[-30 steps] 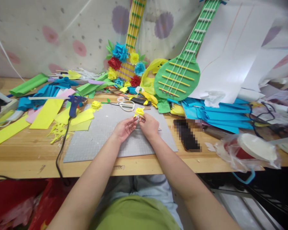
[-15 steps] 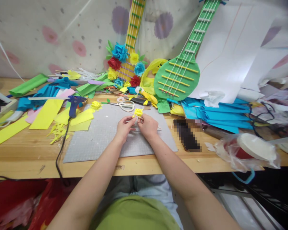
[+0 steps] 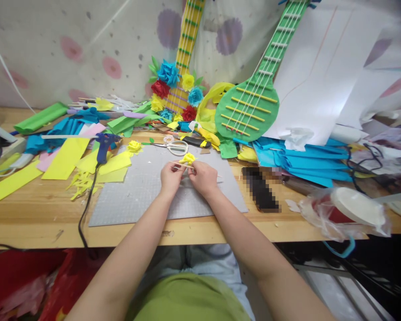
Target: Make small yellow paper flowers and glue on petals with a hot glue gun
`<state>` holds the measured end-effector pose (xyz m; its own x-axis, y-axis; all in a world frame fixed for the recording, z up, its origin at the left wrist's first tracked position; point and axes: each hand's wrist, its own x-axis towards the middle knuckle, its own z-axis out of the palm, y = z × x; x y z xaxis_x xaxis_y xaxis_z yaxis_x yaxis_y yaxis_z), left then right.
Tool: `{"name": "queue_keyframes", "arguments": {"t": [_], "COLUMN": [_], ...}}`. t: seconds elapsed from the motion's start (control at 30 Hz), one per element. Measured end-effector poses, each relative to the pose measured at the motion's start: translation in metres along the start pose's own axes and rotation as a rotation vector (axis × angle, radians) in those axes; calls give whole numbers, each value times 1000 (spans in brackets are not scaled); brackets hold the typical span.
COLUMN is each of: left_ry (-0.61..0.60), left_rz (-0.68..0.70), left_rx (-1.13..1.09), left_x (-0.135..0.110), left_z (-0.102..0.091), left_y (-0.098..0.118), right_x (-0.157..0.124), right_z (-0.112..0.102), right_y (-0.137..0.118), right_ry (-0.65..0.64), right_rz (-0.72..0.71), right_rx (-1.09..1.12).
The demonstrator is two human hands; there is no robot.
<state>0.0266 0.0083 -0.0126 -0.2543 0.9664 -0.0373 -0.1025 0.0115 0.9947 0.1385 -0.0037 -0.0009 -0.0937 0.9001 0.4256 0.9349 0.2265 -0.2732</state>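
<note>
My left hand (image 3: pixel 171 176) and my right hand (image 3: pixel 203 178) meet over the grey cutting mat (image 3: pixel 137 196). Both pinch a small yellow paper flower (image 3: pixel 188 158) wound on a thin wooden stick (image 3: pixel 179 165). The left fingers grip the stick's near end, and the right fingers are closed just under the flower. A second yellow paper flower (image 3: pixel 133 146) lies at the mat's far left corner. White-handled scissors (image 3: pixel 173 146) lie just beyond my hands.
A blue glue gun (image 3: pixel 103 145) with a black cord (image 3: pixel 85 209) sits left of the mat among yellow paper strips (image 3: pixel 65 158). A yellow paper guitar (image 3: pixel 183 58) and a green one (image 3: pixel 250 107) lean against the wall. Blue paper (image 3: pixel 297 162), a dark pixelated object (image 3: pixel 261 189) and a bagged roll (image 3: pixel 350 209) lie right.
Both hands have shifted slightly left and away from me with the flower. The left hand's fingers went from loosely spread to pinched on the stick.
</note>
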Motion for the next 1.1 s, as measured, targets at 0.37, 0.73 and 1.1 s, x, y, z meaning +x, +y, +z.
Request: {"name": "queue_keyframes", "arguments": {"t": [0.37,0.73,1.1], "left_ry": [-16,-33,-67], "left_rz": [-55,-96,-189], "left_rx": [-29,-156,-268], "left_x": [-2,-3,-5], "left_z": [2,-1,-3], "left_y": [9,11,16], "right_x": [0,-1,0], "right_z": [0,3,1], "right_y": [2,1,2], "right_ry": [7,15,7], "right_rz": [-4,-149,-75], "right_rx": [-10,-40,-18]}}
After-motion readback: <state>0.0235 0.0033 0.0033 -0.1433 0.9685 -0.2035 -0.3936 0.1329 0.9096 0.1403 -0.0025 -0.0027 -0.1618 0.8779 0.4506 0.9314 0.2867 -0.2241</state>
